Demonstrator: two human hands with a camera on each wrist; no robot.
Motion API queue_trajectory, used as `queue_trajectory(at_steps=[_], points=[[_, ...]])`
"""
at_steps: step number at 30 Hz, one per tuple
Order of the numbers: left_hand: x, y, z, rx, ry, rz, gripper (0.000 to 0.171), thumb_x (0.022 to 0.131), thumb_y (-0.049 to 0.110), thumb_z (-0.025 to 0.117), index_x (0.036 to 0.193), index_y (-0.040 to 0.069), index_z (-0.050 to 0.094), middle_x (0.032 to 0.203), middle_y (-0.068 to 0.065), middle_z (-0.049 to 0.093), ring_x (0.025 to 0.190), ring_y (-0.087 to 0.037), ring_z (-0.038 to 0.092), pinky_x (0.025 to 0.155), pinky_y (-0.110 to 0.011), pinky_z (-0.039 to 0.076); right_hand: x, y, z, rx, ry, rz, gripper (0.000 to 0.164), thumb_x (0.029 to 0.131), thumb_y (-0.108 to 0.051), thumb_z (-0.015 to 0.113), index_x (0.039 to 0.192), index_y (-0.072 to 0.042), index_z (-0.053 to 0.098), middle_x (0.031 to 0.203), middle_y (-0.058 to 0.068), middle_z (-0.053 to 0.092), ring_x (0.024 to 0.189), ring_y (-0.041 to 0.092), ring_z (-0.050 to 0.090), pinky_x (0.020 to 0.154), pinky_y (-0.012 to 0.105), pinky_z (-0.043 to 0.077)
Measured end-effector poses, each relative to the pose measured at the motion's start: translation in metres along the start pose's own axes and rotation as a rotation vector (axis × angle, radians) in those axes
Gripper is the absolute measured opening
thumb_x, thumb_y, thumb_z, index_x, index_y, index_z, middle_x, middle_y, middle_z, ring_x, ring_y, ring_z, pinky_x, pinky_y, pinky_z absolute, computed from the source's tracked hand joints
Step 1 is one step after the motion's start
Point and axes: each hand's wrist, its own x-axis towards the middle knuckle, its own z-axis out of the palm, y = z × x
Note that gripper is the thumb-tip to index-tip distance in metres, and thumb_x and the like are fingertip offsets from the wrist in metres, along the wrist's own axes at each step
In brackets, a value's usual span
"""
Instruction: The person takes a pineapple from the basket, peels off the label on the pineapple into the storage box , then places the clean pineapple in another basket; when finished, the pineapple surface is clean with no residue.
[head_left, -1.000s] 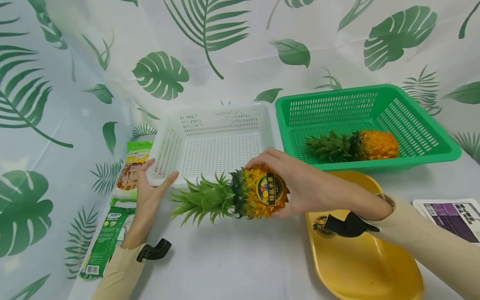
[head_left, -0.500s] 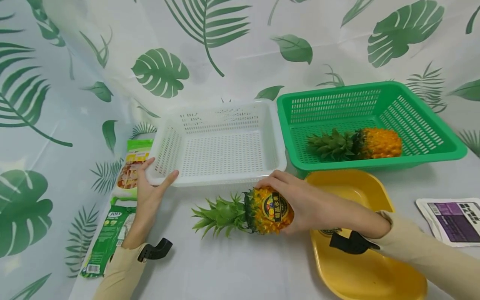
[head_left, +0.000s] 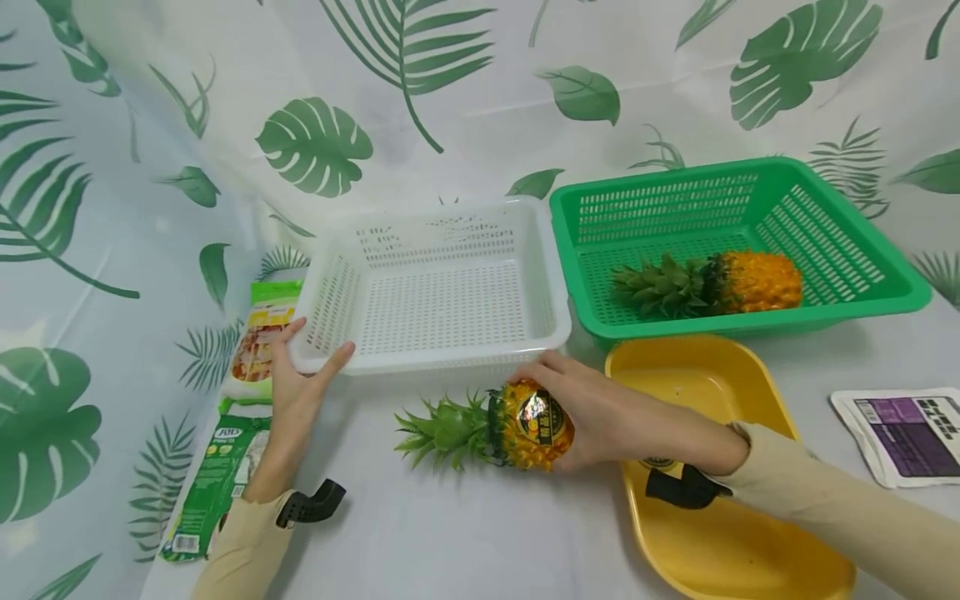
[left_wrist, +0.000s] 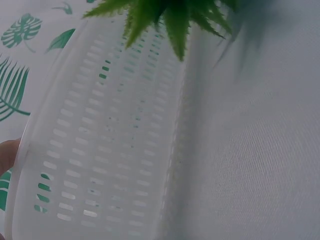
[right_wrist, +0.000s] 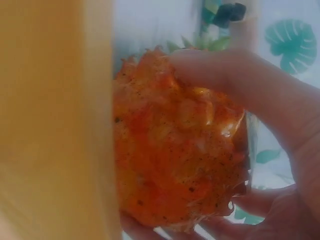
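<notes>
In the head view my right hand [head_left: 592, 412] grips the fruit end of a pineapple [head_left: 517, 437] just in front of a white plastic basket [head_left: 442, 360]. The pineapple lies on its side, its green crown pointing left, and a round black-and-gold label faces up. Seen from the right wrist, thumb and fingers wrap round the orange fruit [right_wrist: 170, 150]. My left hand [head_left: 296, 392] holds the front left corner of the white basket, thumb on the front rim and fingers along the left side. From the left wrist, crown leaves [left_wrist: 170, 20] hang beside the basket's slotted wall [left_wrist: 100, 140].
A green basket [head_left: 750, 321] holding a second pineapple [head_left: 761, 282] stands right of the white one. Below my right forearm sits a yellow tray [head_left: 742, 533]. Food packets [head_left: 258, 354] lie at far left, a purple-and-white packet [head_left: 903, 437] at right.
My right hand has brought the pineapple down and toward me, away from the white basket's front rim, with a small shift to the right. My left hand has stayed at the basket corner.
</notes>
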Motion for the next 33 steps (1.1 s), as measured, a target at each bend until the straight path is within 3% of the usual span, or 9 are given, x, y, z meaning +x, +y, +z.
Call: queue_trajectory(at_steps=[7, 15, 22, 27, 30, 33], points=[[0.000, -0.001, 0.002, -0.006, -0.009, 0.011, 0.084, 0.097, 0.019, 0.077, 0.162, 0.014, 0.025, 0.155, -0.011, 0.040, 0.131, -0.023, 0.047, 0.098, -0.029, 0.039, -0.001, 0.002, 0.004, 0.027, -0.014, -0.004, 0.088, 0.066, -0.013, 0.100, 0.139, -0.007, 0.051, 0.132, 0.013, 0.051, 0.111, 0.028, 0.059, 0.091, 0.047, 0.057], [0.000, 0.000, 0.003, 0.012, -0.004, 0.018, 0.085, 0.097, 0.020, 0.077, 0.162, 0.013, 0.023, 0.157, -0.010, 0.040, 0.134, -0.024, 0.046, 0.101, -0.029, 0.037, 0.001, 0.003, -0.001, 0.093, -0.069, 0.075, 0.092, 0.070, -0.016, 0.099, 0.147, -0.011, 0.048, 0.140, 0.014, 0.049, 0.119, 0.030, 0.058, 0.095, 0.049, 0.055], [-0.002, 0.002, -0.003, 0.058, 0.005, 0.008, 0.090, 0.094, 0.024, 0.081, 0.163, 0.014, 0.024, 0.159, -0.011, 0.038, 0.139, -0.025, 0.043, 0.112, -0.041, 0.033, 0.003, 0.006, -0.003, 0.091, -0.101, 0.111, 0.092, 0.072, -0.022, 0.098, 0.148, -0.007, 0.048, 0.140, 0.017, 0.052, 0.120, 0.032, 0.059, 0.096, 0.050, 0.055], [-0.006, 0.005, -0.008, 0.262, 0.040, 0.118, 0.095, 0.090, 0.029, 0.085, 0.161, 0.007, 0.027, 0.156, -0.020, 0.034, 0.136, -0.033, 0.039, 0.114, -0.053, 0.031, 0.005, 0.009, -0.002, 0.105, -0.115, 0.133, 0.094, 0.071, -0.028, 0.099, 0.148, -0.009, 0.048, 0.139, 0.018, 0.052, 0.118, 0.033, 0.059, 0.094, 0.051, 0.055], [-0.011, 0.010, -0.007, 0.402, 0.089, 0.272, 0.096, 0.086, 0.028, 0.089, 0.158, 0.002, 0.031, 0.151, -0.026, 0.034, 0.132, -0.039, 0.037, 0.107, -0.057, 0.034, 0.005, 0.009, -0.002, 0.113, -0.119, 0.142, 0.096, 0.071, -0.030, 0.099, 0.149, -0.010, 0.048, 0.140, 0.018, 0.052, 0.119, 0.033, 0.059, 0.095, 0.052, 0.055], [-0.017, 0.019, -0.003, 0.475, 0.152, 0.457, 0.094, 0.082, 0.025, 0.093, 0.154, 0.001, 0.037, 0.148, -0.029, 0.034, 0.130, -0.042, 0.035, 0.102, -0.057, 0.036, 0.005, 0.010, -0.003, 0.122, -0.121, 0.148, 0.097, 0.071, -0.030, 0.100, 0.150, -0.011, 0.047, 0.142, 0.019, 0.051, 0.120, 0.034, 0.058, 0.095, 0.052, 0.054]])
